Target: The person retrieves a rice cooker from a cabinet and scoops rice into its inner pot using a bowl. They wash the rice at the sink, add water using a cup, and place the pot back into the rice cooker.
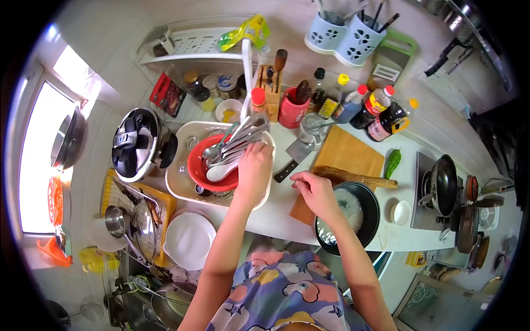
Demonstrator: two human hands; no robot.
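My left hand [256, 165] is at the right side of a red bowl [194, 170], its fingers closed around the handles of a bunch of metal spoons [243, 139]. The fingertips are partly hidden. A white spoon [221, 172] lies in the same bowl, which sits inside a cream plastic basin [175, 185]. My right hand [316, 193] hovers over the left part of a wooden cutting board [353, 149], empty, fingers loosely bent and apart. Near it are a cleaver [298, 151], a long rough brown stick [359, 176] and a dark pot [348, 212] of foamy whitish liquid.
Several sauce bottles [378, 105] stand along the wall, beside a red utensil holder [293, 109]. A green pepper [393, 163] and a white cup [400, 212] lie near the stove with its wok [443, 185]. Left are a pressure cooker [138, 146] and white plates [190, 240].
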